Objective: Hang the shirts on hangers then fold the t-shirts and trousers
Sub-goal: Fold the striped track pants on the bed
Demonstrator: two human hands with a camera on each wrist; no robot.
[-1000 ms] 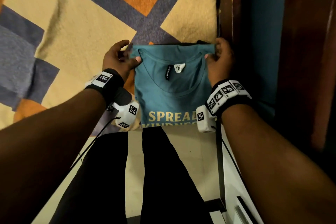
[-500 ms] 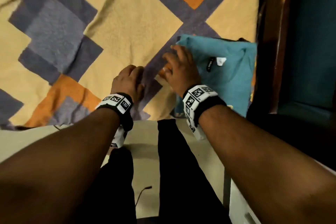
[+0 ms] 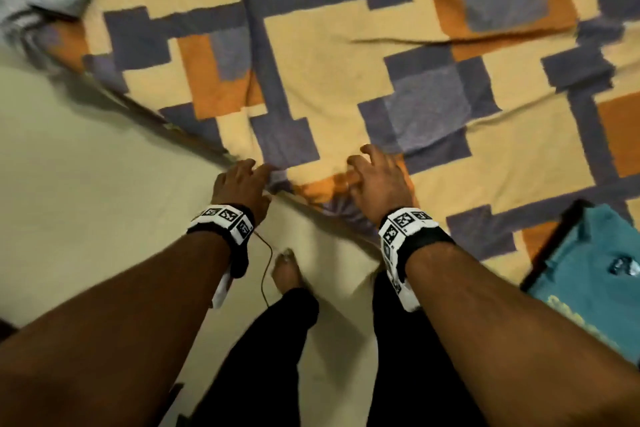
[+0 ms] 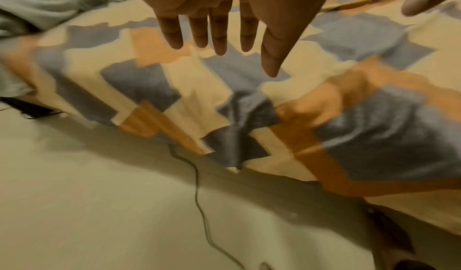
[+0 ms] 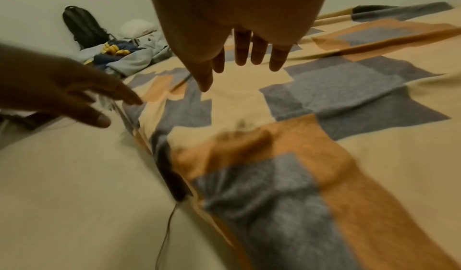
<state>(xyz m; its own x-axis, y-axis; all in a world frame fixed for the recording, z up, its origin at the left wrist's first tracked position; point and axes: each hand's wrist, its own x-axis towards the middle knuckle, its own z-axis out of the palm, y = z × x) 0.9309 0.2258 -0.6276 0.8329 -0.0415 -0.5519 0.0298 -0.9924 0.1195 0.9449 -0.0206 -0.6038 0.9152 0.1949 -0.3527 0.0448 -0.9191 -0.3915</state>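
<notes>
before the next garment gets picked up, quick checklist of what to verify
1. Left hand free, fingers straight: ok.
2. Right hand free, nothing in its grip: ok.
3. Teal t-shirt folded and set aside at the bed's right edge: ok.
4. Bedspread flat as a folding surface: not ok, bunched under the hands.
5. Clothes pile within reach: cannot tell.
6. Hangers in sight: not ok.

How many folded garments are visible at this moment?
1: a folded teal t-shirt at the head view's lower right edge, on the patterned blanket. An unfolded clothes pile lies farther off; more could be out of frame.
</notes>
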